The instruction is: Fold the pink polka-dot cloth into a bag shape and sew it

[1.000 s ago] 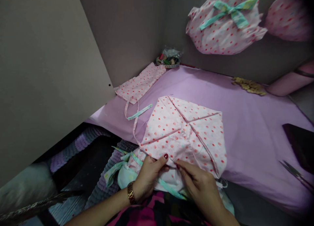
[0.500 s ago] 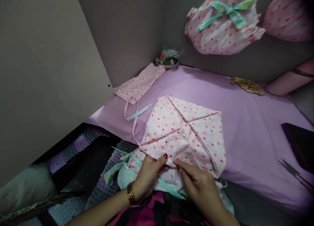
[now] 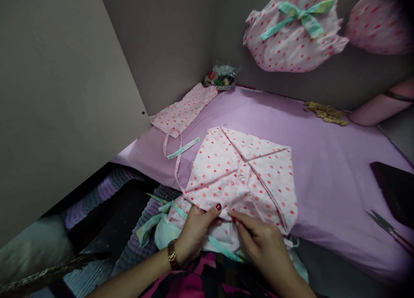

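A pale pink fabric piece with a red flower print and folded seams lies over the table's front edge, its lower part hanging towards my lap. My left hand pinches its near edge, thumb on top and fingers underneath. Close beside it, my right hand pinches the same edge between thumb and forefinger; whether a needle is in those fingertips is too small to tell. A mint green ribbon hangs beneath my hands, and a mint green bow shows left of them.
The table has a lilac cloth. Scissors and a dark flat object lie right. Folded printed fabric and a small basket of sewing things stand at the back left. A printed bag with a bow hangs on the wall.
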The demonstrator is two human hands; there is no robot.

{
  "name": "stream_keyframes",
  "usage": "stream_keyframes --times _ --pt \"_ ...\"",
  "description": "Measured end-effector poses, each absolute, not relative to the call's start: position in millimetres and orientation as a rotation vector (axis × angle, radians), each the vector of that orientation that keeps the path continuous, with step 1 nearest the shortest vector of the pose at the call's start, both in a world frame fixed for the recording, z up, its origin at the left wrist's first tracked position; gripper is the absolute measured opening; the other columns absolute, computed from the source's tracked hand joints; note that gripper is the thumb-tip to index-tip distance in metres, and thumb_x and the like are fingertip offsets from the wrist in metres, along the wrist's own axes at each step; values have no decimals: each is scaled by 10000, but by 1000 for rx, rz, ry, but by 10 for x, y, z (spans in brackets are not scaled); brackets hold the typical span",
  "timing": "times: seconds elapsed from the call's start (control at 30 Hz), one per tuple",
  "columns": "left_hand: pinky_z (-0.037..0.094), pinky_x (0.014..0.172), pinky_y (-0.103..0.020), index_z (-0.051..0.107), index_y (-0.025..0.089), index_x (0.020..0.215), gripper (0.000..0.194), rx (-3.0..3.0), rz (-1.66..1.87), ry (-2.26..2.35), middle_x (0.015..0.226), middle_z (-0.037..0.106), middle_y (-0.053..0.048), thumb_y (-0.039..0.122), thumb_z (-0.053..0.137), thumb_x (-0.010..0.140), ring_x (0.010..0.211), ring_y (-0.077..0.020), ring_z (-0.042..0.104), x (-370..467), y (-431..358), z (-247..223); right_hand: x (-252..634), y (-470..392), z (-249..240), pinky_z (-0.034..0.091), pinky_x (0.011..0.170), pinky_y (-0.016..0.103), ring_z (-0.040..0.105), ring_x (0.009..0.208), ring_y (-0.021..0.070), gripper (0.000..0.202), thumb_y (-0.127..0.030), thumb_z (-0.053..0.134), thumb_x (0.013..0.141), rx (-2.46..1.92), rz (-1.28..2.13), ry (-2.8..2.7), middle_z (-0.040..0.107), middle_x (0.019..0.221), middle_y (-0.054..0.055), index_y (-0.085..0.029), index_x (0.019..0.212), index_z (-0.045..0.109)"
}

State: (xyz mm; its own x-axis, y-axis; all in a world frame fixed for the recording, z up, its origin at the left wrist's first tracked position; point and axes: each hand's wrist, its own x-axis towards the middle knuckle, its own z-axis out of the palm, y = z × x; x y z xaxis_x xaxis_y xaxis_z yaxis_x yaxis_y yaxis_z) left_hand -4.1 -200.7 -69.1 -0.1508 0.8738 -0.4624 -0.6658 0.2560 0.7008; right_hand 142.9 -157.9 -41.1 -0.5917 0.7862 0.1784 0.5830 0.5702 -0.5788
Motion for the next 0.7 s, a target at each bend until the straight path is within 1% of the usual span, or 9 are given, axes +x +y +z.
stream_keyframes --times 0.1,0.27,0.43,0.57,0.7 --pt "445 642 -244 648 150 947 298 267 1356 1055 894 661 -46 332 701 717 673 -125 561 -41 -2008 -699 1426 -1576 -407 554 569 290 695 654 203 311 -211 409 852 -1099 629 -2402 730 828 62 -178 964 698" --pt "443 633 -244 641 157 1002 338 299 1368 1065 886 664 -52 336 697 721 690 -139 569 -44 -2006 -718 1410 -1574 -396 551 565 292 690 633 200 309 -203 403 855 -1091 558 -2432 730 832 65 -190 945 699" --pt "449 655 -249 649 170 1031 334 340 1368 1063 977 671 -66 326 684 738 724 -150 592 -45 -2012 -706 1393 -1583 -412 552 554 306 689 630 209 312 -182 395 852 -1085 491 -2445 729 824 66 -177 911 702" --pt "463 752 -280 653 179 1050 331 373 1361 1066 1031 672 -78 316 674 750 874 -197 616 -49 -2018 -690 1404 -1601 -449 549 549 294 688 608 200 296 -185 409 850 -1086 470 -2422 731 802 55 -169 914 698" --pt "437 891 -337 640 196 1083 331 394 1385 1044 1033 683 -75 299 657 768 1036 -226 583 -47 -2019 -692 1398 -1606 -458 551 559 285 690 617 195 291 -184 411 852 -1071 454 -2399 731 792 48 -167 902 698"
